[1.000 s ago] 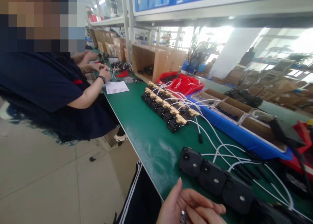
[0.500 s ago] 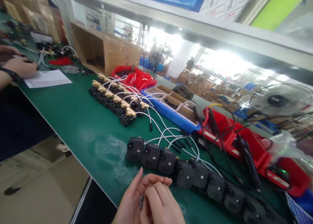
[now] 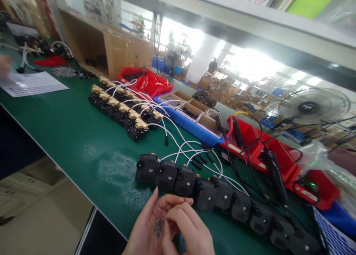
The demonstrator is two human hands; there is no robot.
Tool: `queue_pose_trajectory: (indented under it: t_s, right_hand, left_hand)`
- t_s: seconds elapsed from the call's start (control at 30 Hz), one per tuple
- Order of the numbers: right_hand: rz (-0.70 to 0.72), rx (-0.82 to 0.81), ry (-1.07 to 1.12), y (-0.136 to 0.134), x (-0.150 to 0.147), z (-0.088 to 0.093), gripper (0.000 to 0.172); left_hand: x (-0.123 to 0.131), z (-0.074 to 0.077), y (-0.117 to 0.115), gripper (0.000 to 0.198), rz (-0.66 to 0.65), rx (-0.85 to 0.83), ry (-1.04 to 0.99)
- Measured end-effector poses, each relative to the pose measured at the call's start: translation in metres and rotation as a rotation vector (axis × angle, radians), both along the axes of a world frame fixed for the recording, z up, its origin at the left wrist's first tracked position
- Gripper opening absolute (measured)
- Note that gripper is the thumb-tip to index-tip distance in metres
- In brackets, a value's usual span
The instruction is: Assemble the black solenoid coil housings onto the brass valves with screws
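Small metal pieces point(image 3: 158, 227) lie in our loosely cupped left hand point(image 3: 146, 227), heaped along twelve-to-six, just at nine o'clock from our curled right hand point(image 3: 191, 229); whether it pinches one, we cannot tell. Black housings point(image 3: 185, 181) stretch from eleven to three o'clock.

Black housings point(image 3: 185, 180) with silver screws point(image 3: 188, 183) cross a green counter point(image 3: 69, 128) edged in white; gold fittings point(image 3: 141, 123) cap black bodies point(image 3: 137, 133); white cables point(image 3: 192, 141) end in black plugs point(image 3: 166, 140); the far edge carries a blue tray point(image 3: 191, 127) and red bins point(image 3: 292, 169); by the front edge, far left, dark print lines a white sheet point(image 3: 41, 82); cupped metal pieces point(image 3: 158, 227) show silver-grey.
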State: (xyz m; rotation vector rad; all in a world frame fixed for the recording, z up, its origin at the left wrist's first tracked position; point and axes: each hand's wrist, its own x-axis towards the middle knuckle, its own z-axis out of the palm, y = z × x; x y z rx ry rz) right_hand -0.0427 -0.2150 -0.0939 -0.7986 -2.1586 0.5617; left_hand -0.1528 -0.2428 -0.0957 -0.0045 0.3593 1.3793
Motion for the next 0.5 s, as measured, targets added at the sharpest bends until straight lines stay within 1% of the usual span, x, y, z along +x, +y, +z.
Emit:
queue_pose_trajectory:
  t_s: [0.1, 0.23, 0.3, 0.4, 0.5]
  right_hand:
    - [-0.021, 0.033, -0.017, 0.008, 0.004, 0.015, 0.022]
    - [-0.077, 0.222, -0.115, 0.029, 0.009, 0.04, 0.018]
    - [-0.095, 0.279, -0.192, 0.039, 0.008, 0.049, 0.017]
    - [-0.136, 0.288, -0.279, 0.05, 0.001, 0.055, 0.02]
    - [-0.156, 0.304, -0.33, 0.056, -0.005, 0.053, 0.021]
  left_hand:
    - [0.0, -0.002, -0.002, 0.035, 0.033, -0.001, 0.016]
    - [-0.004, -0.002, -0.006, 0.033, 0.129, -0.029, 0.054]
    - [-0.007, 0.0, -0.008, 0.033, 0.162, -0.046, 0.079]
    - [-0.008, 0.005, -0.011, 0.035, 0.184, -0.083, 0.097]
    - [-0.009, 0.011, -0.012, 0.034, 0.2, -0.123, 0.105]
